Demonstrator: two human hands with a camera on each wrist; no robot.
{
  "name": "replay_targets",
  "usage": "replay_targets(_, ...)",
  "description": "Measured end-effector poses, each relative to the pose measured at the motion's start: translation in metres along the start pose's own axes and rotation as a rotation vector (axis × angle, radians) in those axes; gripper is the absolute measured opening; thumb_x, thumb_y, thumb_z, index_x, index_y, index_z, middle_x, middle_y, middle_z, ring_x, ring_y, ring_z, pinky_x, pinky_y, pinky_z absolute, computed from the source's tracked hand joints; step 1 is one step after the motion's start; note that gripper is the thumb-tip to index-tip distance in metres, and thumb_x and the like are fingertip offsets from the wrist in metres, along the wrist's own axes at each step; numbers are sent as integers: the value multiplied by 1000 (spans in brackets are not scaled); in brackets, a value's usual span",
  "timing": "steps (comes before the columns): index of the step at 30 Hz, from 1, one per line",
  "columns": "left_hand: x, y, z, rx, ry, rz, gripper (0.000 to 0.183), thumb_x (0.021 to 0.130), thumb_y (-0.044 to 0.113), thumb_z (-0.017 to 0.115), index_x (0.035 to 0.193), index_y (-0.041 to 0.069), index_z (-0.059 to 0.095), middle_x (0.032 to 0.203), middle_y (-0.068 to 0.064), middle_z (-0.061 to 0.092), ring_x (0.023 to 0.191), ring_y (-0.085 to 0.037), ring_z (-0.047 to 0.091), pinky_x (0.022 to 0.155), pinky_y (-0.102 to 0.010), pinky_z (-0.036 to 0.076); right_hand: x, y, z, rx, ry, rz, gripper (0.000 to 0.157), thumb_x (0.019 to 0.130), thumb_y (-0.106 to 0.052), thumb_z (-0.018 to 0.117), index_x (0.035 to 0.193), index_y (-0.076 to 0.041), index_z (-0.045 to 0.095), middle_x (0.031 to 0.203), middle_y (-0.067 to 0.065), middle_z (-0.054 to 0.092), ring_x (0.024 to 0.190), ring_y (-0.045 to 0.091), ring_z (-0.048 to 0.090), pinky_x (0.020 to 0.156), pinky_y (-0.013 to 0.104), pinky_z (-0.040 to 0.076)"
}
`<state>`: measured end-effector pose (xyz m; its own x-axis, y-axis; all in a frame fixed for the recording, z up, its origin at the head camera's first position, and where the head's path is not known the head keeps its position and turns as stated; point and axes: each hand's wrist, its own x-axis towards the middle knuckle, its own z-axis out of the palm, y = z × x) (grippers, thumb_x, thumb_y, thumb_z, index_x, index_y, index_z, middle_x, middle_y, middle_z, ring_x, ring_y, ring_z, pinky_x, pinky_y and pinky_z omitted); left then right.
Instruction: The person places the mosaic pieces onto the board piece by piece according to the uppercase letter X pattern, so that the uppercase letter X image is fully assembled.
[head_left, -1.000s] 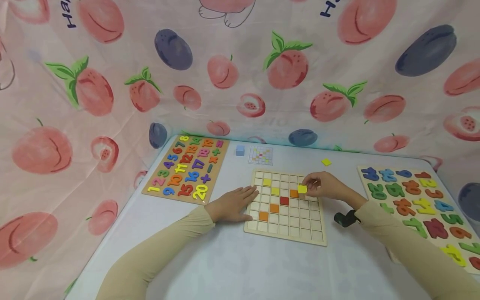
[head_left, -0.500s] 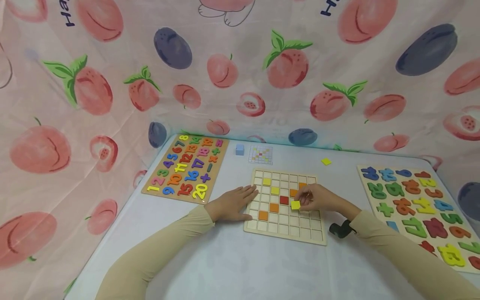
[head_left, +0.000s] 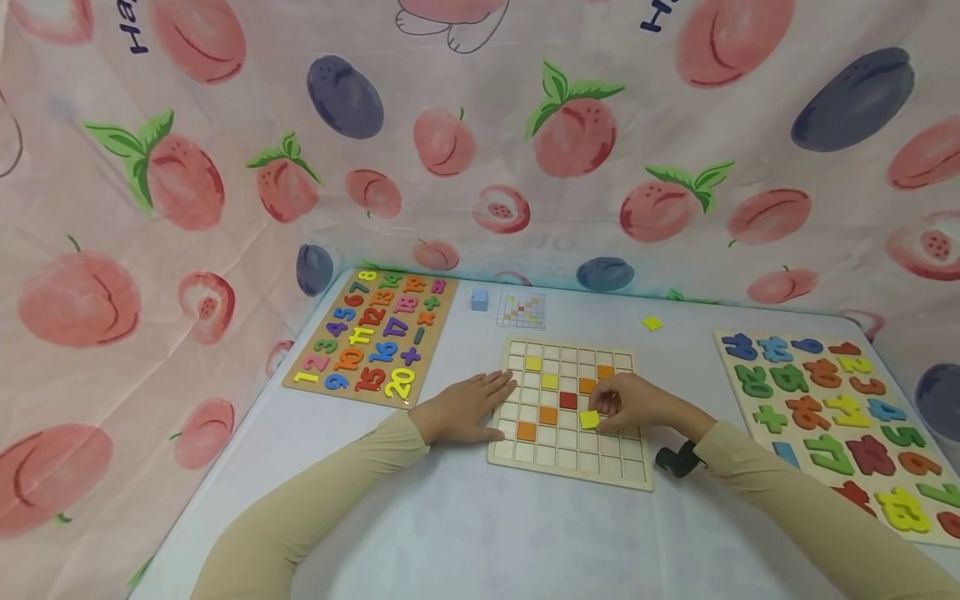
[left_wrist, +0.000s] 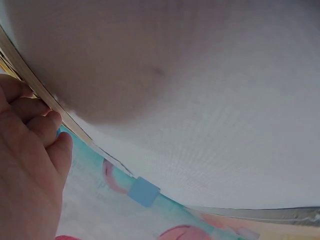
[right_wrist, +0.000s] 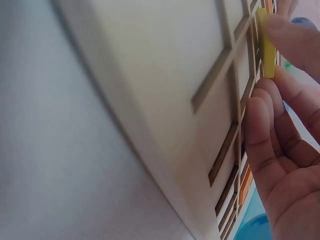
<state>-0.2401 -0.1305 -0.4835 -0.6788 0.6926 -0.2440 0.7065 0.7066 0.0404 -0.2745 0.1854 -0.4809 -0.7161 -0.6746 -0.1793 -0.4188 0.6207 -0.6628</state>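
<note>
A wooden grid board [head_left: 600, 477] lies on the white table, with a red tile [head_left: 568, 401], orange tiles [head_left: 548, 415] and yellow tiles [head_left: 533, 363] in some of its squares. Over the grid, just right of and below the red tile, my right hand [head_left: 637, 402] pinches a yellow tile [head_left: 588, 420] between thumb and fingers. In the right wrist view that yellow tile [right_wrist: 268, 45] is held on edge, close above the wooden dividers. My left hand [head_left: 467, 408] rests with straight fingers along the board's left edge.
Number puzzle boards lie left [head_left: 420, 392] and right [head_left: 738, 367]. Behind the grid sit a blue cube [head_left: 480, 300], a printed pattern card [head_left: 521, 309] and a loose yellow tile [head_left: 652, 323]. A patterned cloth [head_left: 480, 250] hangs behind the table.
My right hand has moved the yellow tile from the grid's upper right down and left to near the red tile, uncovering an orange tile at upper right. My left hand stays put.
</note>
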Motion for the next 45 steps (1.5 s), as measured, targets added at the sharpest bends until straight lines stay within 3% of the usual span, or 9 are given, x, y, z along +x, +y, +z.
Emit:
replay_targets(21,0,-2,2,7,9,5,83,92,58,43,152,8,13,159,-8,10,147,-21,12,120,-34,16,4,-1,-1,-16,9,15,16,73,-11,79,83,-10,68,72,-3,59,67,10,51,60,17,47)
replay_targets(29,1,-2,3,11,8,4,83,92,58,43,152,9,12,160,-8,9,148,-21,11,121,-34,15,4,4,-9,-32,-3,9,16,74,-19,79,86,-15,69,76,-5,61,70,9,54,63,18,49)
replay_targets(36,2,-2,3,12,4,-1,84,92,59,43,152,9,12,160,-7,10,148,-21,11,121,-34,15,3,10,-23,32,-29,-30,23,77,-21,77,96,-10,71,87,-2,68,76,7,60,71,19,54)
replay_targets(45,1,1,1,-4,1,-5,83,92,57,44,152,9,14,159,-8,11,148,-21,12,120,-35,16,-1,21,-51,137,-57,-50,29,82,-16,72,106,-1,67,103,14,69,87,8,64,78,19,54)
